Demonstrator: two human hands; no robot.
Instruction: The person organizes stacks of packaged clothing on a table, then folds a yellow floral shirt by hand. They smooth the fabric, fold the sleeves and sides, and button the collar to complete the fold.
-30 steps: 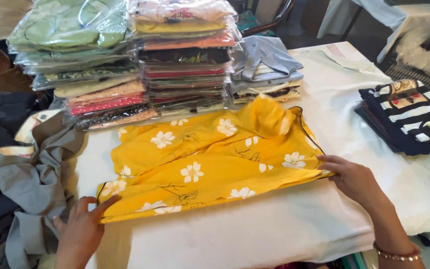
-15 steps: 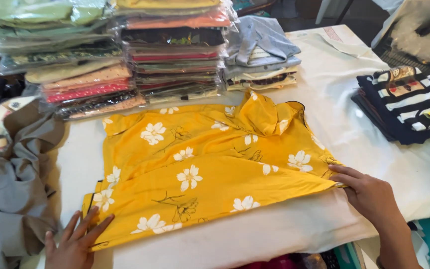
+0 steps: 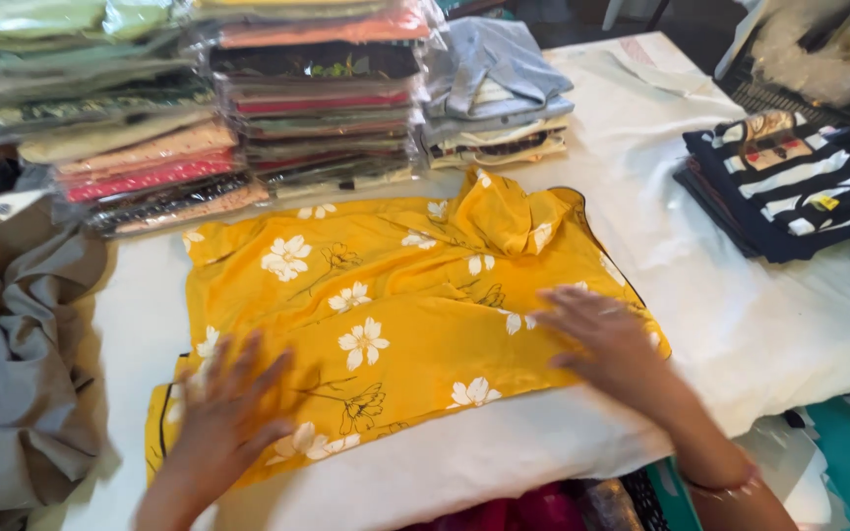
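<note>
In the head view, a yellow garment (image 3: pixel 395 324) printed with white flowers is spread flat at the centre of a counter (image 3: pixel 769 324) draped in white cloth. The left hand (image 3: pixel 223 413) is laid on the garment's lower corner at about 7 o'clock, fingers spread wide and flat, with nothing held. The right hand (image 3: pixel 607 344) is pressed on the garment's edge at about 4 o'clock, likewise spread wide and flat, and is somewhat blurred. At 11 and 12 o'clock, just beyond the garment, two stacks of folded clothes sealed in clear plastic bags (image 3: pixel 317 98) are seen. A small pile of grey folded clothes (image 3: pixel 494 88) is set at 1 o'clock. Navy and white striped garments (image 3: pixel 789 187) are stacked at 2 o'clock. A crumpled grey cloth (image 3: pixel 22 354) is draped at 9 o'clock.
</note>
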